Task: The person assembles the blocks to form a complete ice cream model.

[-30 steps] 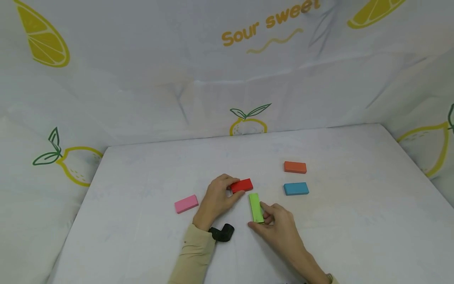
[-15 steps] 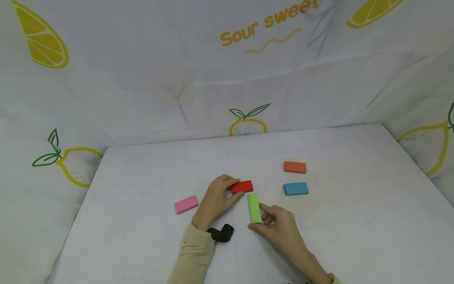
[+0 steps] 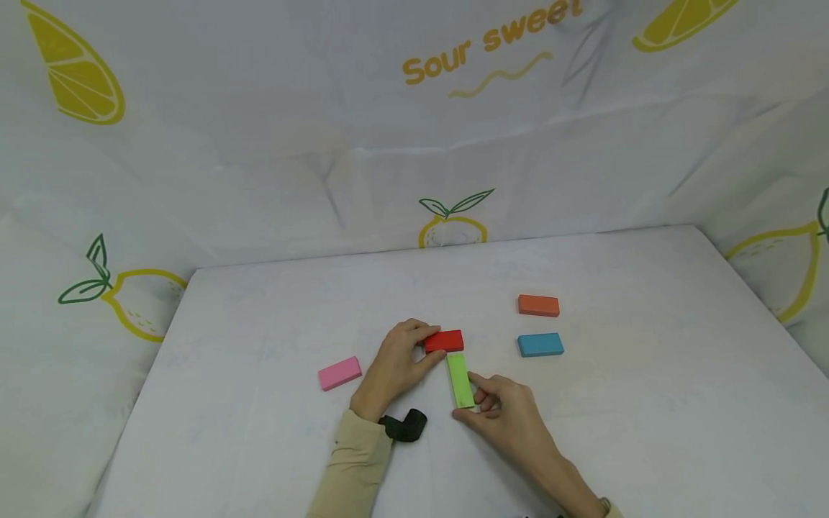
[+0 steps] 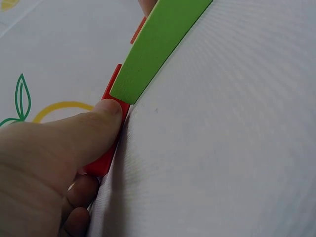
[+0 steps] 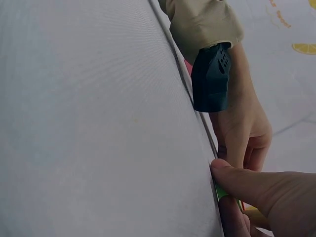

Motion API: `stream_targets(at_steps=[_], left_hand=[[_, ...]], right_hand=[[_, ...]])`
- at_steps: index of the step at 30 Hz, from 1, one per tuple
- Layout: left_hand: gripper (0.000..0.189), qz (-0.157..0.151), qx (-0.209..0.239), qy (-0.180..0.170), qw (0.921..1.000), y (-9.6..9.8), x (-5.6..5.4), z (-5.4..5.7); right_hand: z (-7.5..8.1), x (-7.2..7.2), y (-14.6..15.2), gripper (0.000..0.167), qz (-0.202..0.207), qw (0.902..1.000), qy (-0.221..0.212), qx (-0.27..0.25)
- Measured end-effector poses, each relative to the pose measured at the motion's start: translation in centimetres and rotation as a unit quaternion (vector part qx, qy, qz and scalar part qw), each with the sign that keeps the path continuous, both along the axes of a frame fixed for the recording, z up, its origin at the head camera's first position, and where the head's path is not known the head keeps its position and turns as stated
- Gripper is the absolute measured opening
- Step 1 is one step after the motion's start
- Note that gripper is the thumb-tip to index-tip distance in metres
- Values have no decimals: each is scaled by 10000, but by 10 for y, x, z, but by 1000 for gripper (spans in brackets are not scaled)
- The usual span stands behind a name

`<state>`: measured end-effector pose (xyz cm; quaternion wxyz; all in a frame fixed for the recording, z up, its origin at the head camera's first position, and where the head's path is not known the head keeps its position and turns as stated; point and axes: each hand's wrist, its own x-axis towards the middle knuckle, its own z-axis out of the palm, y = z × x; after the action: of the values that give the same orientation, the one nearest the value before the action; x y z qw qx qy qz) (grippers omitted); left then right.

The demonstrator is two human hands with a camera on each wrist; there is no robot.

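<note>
Green block [image 3: 460, 381] mid-worktop [image 3: 259, 446], length running near to far; we see the right hand [image 3: 508, 411] pinching it between thumb and fingers. Its far end is at the near side of the red block [image 3: 444, 341]; touching or just beside, we cannot tell. Left hand [image 3: 396, 365] grips the red. Right: 2 more, orange block [image 3: 539, 306] far, blue block [image 3: 540, 345] nearer. Pink block [image 3: 340, 374] to the left.

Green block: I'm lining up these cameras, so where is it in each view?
Head: green block, just right of centre, below the middle.
Left wrist: green block, slanting in from the top edge.
Right wrist: green block, mostly hidden, a sliver at lower right.
Shared landmark: the left hand.
</note>
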<state>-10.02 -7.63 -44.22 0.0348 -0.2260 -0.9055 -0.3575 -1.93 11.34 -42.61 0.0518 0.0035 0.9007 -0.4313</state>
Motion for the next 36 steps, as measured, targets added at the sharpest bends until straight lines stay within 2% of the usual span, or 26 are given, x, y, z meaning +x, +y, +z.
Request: stream_targets(at_steps=[8, 14, 25, 36], left_hand=[[41, -143, 81, -89, 9998, -1, 0, 1], [39, -342, 100, -177, 9992, -6, -1, 1], [39, -607, 122, -493, 9969, -13, -2, 1], [37, -707, 236, -595, 9954, -15, -4, -2]], right_hand=[[0, 2, -1, 55, 143, 9998, -23, -110], [0, 5, -3, 54, 259, 9994, 145, -176], [-2, 7, -9, 54, 50, 9996, 197, -186], [-4, 6, -11, 53, -55, 9997, 135, -172]])
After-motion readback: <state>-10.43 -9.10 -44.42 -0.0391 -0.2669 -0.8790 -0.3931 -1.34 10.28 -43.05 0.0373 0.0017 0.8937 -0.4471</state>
